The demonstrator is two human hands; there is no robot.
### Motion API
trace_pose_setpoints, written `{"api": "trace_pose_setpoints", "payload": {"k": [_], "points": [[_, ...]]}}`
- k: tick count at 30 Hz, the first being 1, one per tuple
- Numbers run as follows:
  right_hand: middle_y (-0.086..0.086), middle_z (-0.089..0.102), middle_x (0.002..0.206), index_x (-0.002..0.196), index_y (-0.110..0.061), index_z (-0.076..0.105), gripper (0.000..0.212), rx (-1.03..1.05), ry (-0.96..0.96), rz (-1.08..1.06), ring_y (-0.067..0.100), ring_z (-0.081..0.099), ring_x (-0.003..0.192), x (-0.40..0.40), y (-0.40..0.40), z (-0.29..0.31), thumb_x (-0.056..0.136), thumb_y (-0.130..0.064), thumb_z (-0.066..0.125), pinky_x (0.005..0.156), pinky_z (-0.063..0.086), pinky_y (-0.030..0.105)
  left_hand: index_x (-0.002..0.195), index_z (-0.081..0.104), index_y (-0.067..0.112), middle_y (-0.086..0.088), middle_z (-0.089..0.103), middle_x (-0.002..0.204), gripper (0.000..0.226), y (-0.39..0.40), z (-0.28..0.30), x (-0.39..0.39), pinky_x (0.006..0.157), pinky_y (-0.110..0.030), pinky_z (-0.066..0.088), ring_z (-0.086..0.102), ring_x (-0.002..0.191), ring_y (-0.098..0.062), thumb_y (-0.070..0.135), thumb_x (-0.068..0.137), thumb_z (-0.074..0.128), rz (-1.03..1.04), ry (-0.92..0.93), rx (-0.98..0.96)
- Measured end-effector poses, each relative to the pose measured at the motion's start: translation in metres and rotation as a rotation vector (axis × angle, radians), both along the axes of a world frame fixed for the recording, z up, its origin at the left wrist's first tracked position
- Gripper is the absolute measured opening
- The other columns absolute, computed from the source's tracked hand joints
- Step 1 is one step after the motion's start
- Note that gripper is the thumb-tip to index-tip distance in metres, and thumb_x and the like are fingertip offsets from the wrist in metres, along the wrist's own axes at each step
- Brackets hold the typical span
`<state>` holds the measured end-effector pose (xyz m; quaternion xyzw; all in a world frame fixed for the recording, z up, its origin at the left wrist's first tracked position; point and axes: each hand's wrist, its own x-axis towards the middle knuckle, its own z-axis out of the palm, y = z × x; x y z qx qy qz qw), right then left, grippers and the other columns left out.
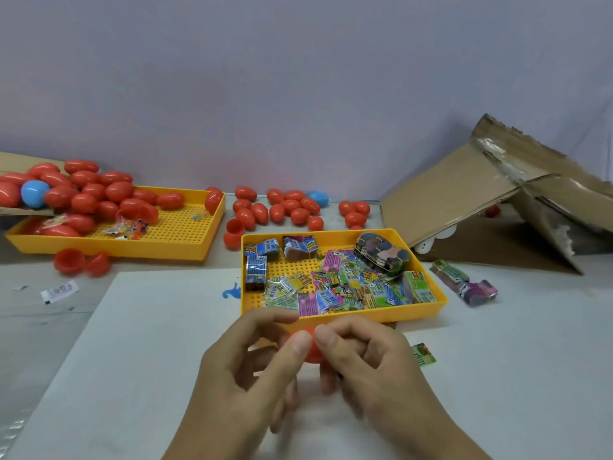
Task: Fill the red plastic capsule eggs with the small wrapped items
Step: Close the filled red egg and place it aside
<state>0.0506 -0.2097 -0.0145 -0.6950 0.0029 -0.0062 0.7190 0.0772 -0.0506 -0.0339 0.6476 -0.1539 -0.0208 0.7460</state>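
Both my hands meet over a white sheet at the front, gripping one red capsule egg [313, 351] between them. My left hand [245, 363] curls round its left side with the thumb on top. My right hand [371, 363] pinches its right side; most of the egg is hidden by fingers. Just behind the hands a yellow tray [345, 315] holds several small wrapped items [335, 288]. Another yellow tray [172, 242] at the left carries a heap of red eggs [86, 194] and a blue egg [33, 193]. Several closed red eggs [278, 210] lie on the table behind.
Open red egg halves [81, 262] lie before the left tray, and others [234, 232] between the trays. A torn cardboard box [491, 200] stands at the right. Wrapped packs [464, 282] and one loose packet [424, 354] lie right of the near tray. A small white wrapper [59, 291] lies at left.
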Motion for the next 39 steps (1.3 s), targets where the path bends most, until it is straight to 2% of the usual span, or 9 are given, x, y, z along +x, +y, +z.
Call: {"api": "trace_pose_setpoints", "payload": {"k": [7,11,16,19,23,27,32,35,39], "points": [[0.005,0.065,0.054,0.090,-0.024,0.071,0.026,-0.113,-0.113,-0.002,0.001,0.052,0.040,-0.004,-0.003,-0.008,0.077,-0.046,0.075,0.044,0.036,0.008,0.085,0.073,0.009,-0.023,0.052,0.051,0.053,0.000,0.008,0.006,0.036,-0.026,0.043,0.050,0.034,-0.029,0.060,0.072,0.064,-0.122,0.289,-0.131],[0.008,0.066,0.054,0.091,-0.021,0.072,0.020,-0.106,-0.133,0.003,0.002,0.055,0.039,-0.005,-0.008,-0.007,0.075,-0.032,0.077,0.042,0.037,0.008,0.080,0.074,0.011,-0.013,0.059,0.055,0.039,-0.004,0.006,0.003,0.037,-0.026,0.045,0.055,0.038,-0.025,0.049,0.085,0.066,-0.109,0.223,-0.038],[0.004,0.072,0.065,0.102,-0.030,0.072,0.034,-0.132,-0.151,0.014,0.010,0.068,0.059,-0.006,-0.009,-0.005,0.070,-0.029,0.082,0.046,0.046,0.017,0.083,0.076,0.017,-0.015,0.067,0.065,0.013,-0.004,0.006,0.000,0.046,-0.029,0.053,0.063,0.050,-0.022,0.030,0.081,0.078,-0.059,0.145,-0.039],[0.005,0.075,0.073,0.110,-0.031,0.068,0.037,-0.077,-0.133,0.014,0.006,0.063,0.053,-0.005,-0.010,-0.003,0.076,-0.040,0.079,0.045,0.046,0.020,0.089,0.077,0.023,-0.011,0.074,0.081,0.022,-0.002,0.003,-0.001,0.058,-0.033,0.059,0.070,0.061,-0.024,0.033,0.070,0.080,-0.007,0.086,-0.054],[0.005,0.072,0.068,0.094,-0.028,0.072,0.032,-0.081,-0.099,-0.030,0.031,0.064,0.058,-0.004,-0.011,-0.002,0.079,-0.055,0.063,0.040,0.042,0.023,0.097,0.076,0.022,-0.006,0.075,0.093,0.029,-0.005,-0.002,-0.002,0.070,-0.027,0.058,0.073,0.079,-0.022,0.018,0.070,0.084,0.006,-0.037,-0.017],[0.001,0.075,0.077,0.096,-0.030,0.071,0.022,-0.155,-0.152,-0.074,0.013,0.071,0.067,-0.004,-0.011,-0.003,0.080,-0.045,0.072,0.048,0.047,0.018,0.103,0.073,0.018,-0.004,0.072,0.105,0.032,-0.007,-0.006,-0.002,0.079,-0.025,0.058,0.072,0.096,-0.023,-0.002,0.077,0.071,-0.043,-0.127,-0.023],[-0.011,0.073,0.103,0.106,-0.038,0.065,0.035,-0.228,-0.216,-0.081,0.014,0.069,0.097,-0.005,-0.012,-0.009,0.075,-0.028,0.077,0.062,0.058,0.036,0.101,0.073,0.021,-0.014,0.068,0.086,0.027,-0.004,-0.003,0.002,0.065,-0.035,0.058,0.068,0.067,-0.026,0.023,0.074,0.073,-0.036,0.142,-0.108],[-0.011,0.071,0.103,0.104,-0.033,0.067,0.033,-0.279,-0.283,-0.057,0.015,0.067,0.102,-0.005,-0.012,-0.010,0.076,-0.018,0.077,0.066,0.057,0.028,0.094,0.071,0.013,-0.017,0.059,0.069,0.036,-0.005,-0.001,0.000,0.055,-0.035,0.054,0.060,0.056,-0.027,0.043,0.075,0.067,-0.057,0.192,-0.129],[-0.009,0.070,0.109,0.107,-0.033,0.069,0.036,-0.278,-0.302,-0.027,0.016,0.066,0.106,-0.004,-0.015,-0.010,0.079,-0.010,0.072,0.070,0.055,0.024,0.092,0.071,0.017,-0.011,0.068,0.077,0.022,-0.008,0.000,-0.003,0.059,-0.038,0.060,0.068,0.063,-0.025,0.036,0.080,0.074,-0.002,0.061,-0.106]]}}
